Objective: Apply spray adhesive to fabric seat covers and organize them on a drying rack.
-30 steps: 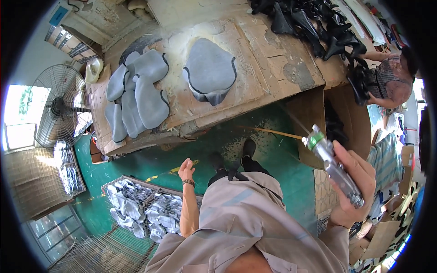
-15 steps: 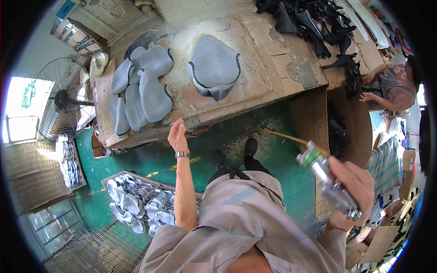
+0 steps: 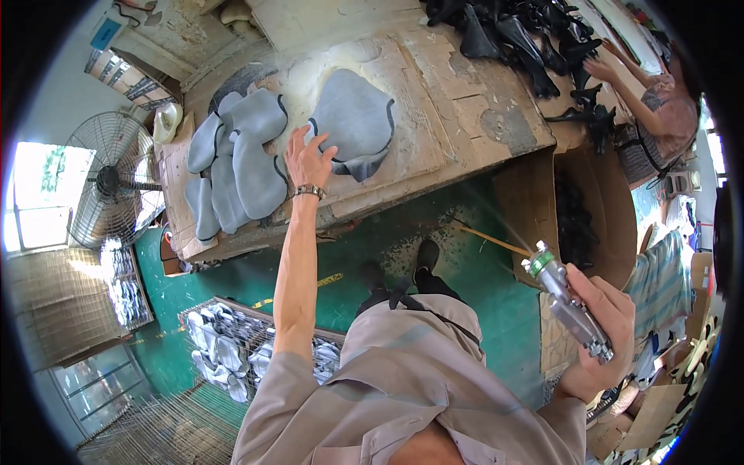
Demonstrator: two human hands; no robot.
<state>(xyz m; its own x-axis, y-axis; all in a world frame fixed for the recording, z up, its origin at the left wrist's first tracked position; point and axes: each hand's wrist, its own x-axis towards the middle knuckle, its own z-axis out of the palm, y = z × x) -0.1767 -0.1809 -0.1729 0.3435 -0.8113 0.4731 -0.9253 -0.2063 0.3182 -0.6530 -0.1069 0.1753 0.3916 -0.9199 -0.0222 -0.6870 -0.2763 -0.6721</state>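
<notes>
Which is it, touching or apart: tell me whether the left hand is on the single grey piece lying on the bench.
Touching. The head view shows the left hand with fingertips spread over the left edge of the grey piece, with no gap visible between them.

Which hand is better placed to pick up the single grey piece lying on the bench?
Left. The left hand is stretched over the bench, fingers at the edge of the single grey piece. The right hand is low, away from the bench, gripping a spray gun.
</notes>
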